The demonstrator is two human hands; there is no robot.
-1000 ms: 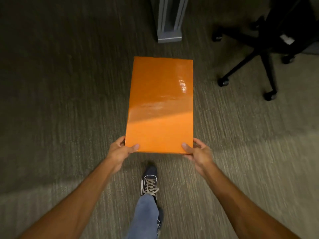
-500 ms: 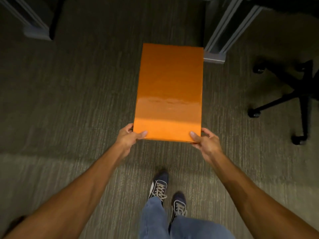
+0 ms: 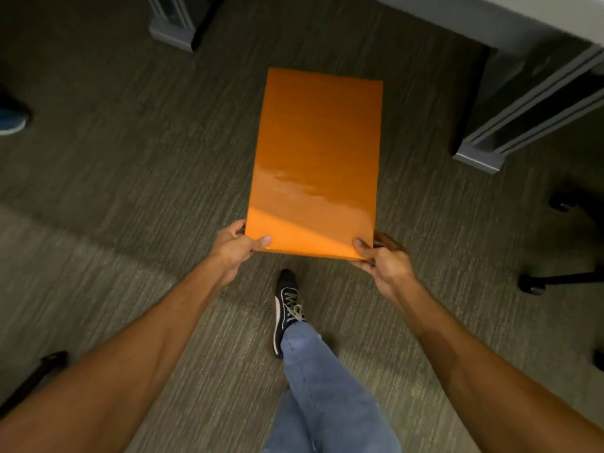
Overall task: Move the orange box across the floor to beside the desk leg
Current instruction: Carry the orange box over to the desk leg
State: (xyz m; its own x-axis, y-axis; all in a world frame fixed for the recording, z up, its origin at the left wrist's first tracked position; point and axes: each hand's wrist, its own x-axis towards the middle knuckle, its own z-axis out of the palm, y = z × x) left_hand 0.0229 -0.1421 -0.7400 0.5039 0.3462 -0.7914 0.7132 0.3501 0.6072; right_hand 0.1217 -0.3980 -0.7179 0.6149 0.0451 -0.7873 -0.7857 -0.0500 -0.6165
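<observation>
While both arms are reaching forward from the bottom of the view, the scene is counting out as follows.

Boxes: one orange box (image 3: 315,161) is showing its long glossy top, its far end pointing away from the person and its near end sitting between the two hands.

Hands: two are gripping. The left hand (image 3: 236,248) is clamping the near left corner, thumb lying on top and fingers curling under out of sight. The right hand (image 3: 384,259) is clamping the near right corner the same way, thumb on top, fingers wrapping the side edge.

Box position: it is lying over the carpet (image 3: 130,165), between two desk legs; whether it is resting on the floor or being held above it I cannot tell.

Desk legs: two grey ones are standing in view, the right desk leg (image 3: 510,125) near the box's right side but apart from it, the far desk leg (image 3: 173,24) well off to the upper left.

Feet: one dark laced shoe (image 3: 287,308) is stepping just behind the box; a second shoe (image 3: 11,120), blue, is peeking in at the left edge.

Chair parts: black chair legs with castors (image 3: 536,284) are showing at the right edge.
</observation>
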